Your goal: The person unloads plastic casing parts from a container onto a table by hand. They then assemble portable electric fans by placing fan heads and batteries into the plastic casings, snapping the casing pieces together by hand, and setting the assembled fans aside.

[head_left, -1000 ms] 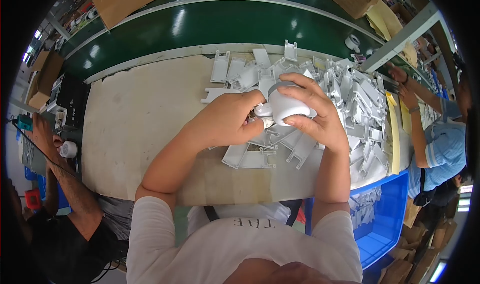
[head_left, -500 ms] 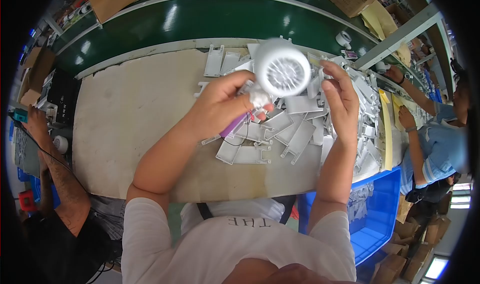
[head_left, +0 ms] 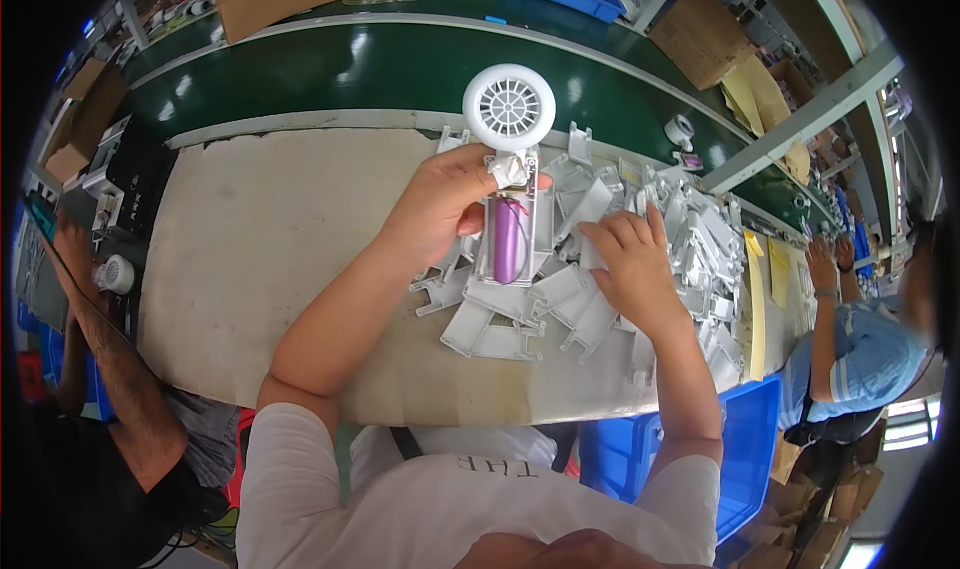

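Observation:
In my left hand (head_left: pixel 440 204) is a white handheld fan (head_left: pixel 509 108), gripped at the neck with its round grille upward. Its handle is uncovered, and a purple battery cell (head_left: pixel 508 241) with thin wires lies in it. My right hand (head_left: pixel 637 269) is at the pile of white plastic handle covers (head_left: pixel 690 234), fingers bent round one white plastic cover (head_left: pixel 591 255). The palm partly hides that cover. More loose covers (head_left: pixel 505 341) lie below the fan on the table.
The beige table (head_left: pixel 260 269) meets a green conveyor belt (head_left: pixel 400 74) along its far side. A blue bin (head_left: pixel 745 449) stands by the near right edge. Co-workers' arms show at left (head_left: pixel 135 389) and right (head_left: pixel 825 339). A metal post (head_left: pixel 810 119) slants at right.
The fan has turned so its open handle and battery show, and it has stopped blurring. My right hand has come down from beside the fan head onto the covers.

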A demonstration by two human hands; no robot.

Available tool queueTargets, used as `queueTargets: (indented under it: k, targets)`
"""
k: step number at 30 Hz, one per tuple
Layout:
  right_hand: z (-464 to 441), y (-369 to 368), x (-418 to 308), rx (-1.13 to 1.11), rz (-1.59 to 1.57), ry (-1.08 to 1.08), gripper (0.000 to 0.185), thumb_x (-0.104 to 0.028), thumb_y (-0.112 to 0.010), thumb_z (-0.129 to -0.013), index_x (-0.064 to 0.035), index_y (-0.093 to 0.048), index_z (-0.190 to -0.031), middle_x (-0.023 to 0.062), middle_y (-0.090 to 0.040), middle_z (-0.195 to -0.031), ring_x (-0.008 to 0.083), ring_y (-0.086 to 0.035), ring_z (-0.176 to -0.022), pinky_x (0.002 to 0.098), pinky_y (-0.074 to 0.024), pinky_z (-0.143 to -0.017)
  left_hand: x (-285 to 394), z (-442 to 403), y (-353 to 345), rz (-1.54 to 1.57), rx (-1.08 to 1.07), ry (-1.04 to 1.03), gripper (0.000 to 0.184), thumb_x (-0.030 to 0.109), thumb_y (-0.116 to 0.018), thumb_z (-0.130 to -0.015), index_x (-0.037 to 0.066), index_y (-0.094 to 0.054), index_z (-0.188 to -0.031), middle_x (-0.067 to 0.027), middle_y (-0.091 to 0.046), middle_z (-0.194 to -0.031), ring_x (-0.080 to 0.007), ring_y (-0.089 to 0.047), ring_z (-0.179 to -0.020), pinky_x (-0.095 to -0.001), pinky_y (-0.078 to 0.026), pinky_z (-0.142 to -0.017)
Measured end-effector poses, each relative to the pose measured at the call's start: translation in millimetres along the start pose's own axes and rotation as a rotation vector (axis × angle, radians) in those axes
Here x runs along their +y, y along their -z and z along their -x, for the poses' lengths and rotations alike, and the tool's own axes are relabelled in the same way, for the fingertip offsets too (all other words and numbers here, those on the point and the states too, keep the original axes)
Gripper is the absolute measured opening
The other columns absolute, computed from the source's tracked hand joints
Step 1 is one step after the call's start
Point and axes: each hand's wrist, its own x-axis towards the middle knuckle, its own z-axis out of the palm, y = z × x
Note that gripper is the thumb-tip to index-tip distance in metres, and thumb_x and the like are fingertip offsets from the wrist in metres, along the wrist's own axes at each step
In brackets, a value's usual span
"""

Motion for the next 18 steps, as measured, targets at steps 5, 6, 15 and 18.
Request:
queueTargets:
  k: [5, 6, 15, 18]
  targets:
    - [19.7, 26.9, -22.0, 0.145, -0.165, 0.068, 0.055, -0.002, -0.067, -0.057, -0.0158, -0.058, -0.109, 0.0044, -0.052, -0.11, 0.0237, -0.05, -0.1, 0.0423, -0.0359, -0.096, -6.2, -7.6, 10.5, 0.028, 0.018, -0.064, 0.03, 0.021, -0.053, -0.088, 0.005, -0.055, -0.112, -0.0098, -0.063, -0.104, -0.0132, -0.061, -0.089, -0.0227, -0.05, -0.056]
    - [27.6, 20.9, -23.6, 0.144, -0.216, 0.152, 0.052, -0.004, -0.064, -0.061, -0.0177, -0.058, -0.111, 0.004, -0.05, -0.116, 0.0239, -0.051, -0.099, 0.0409, -0.039, -0.093, -6.5, -8.2, 10.7, 0.025, 0.014, -0.065, 0.03, 0.021, -0.053, -0.088, 0.005, -0.055, -0.112, -0.0098, -0.063, -0.104, -0.0132, -0.061, -0.089, -0.0227, -0.05, -0.056]
    - [58.2, -16.5, -19.9, 0.132, -0.23, 0.063, 0.042, 0.003, -0.06, -0.064, -0.0137, -0.061, -0.103, 0.0067, -0.056, -0.111, 0.0263, -0.055, -0.093, 0.0364, -0.0457, -0.08, -22.7, -11.1, 8.7, 0.192, 0.107, -0.158, 0.033, 0.016, -0.048, -0.09, 0.0, -0.046, -0.118, -0.0194, -0.054, -0.116, -0.0248, -0.056, -0.104, -0.0374, -0.051, -0.08]
    - [45.5, -21.4, -24.9, 0.28, -0.242, -0.129, 0.031, -0.007, -0.062, -0.073, -0.0069, -0.058, -0.104, 0.0111, -0.059, -0.094, 0.028, -0.056, -0.083, 0.0381, -0.0454, -0.072, -26.3, -9.5, -0.5, 0.133, 0.156, -0.189, 0.033, 0.015, -0.047, -0.09, -0.001, -0.045, -0.119, -0.0192, -0.052, -0.119, -0.0254, -0.055, -0.106, -0.0387, -0.05, -0.082]
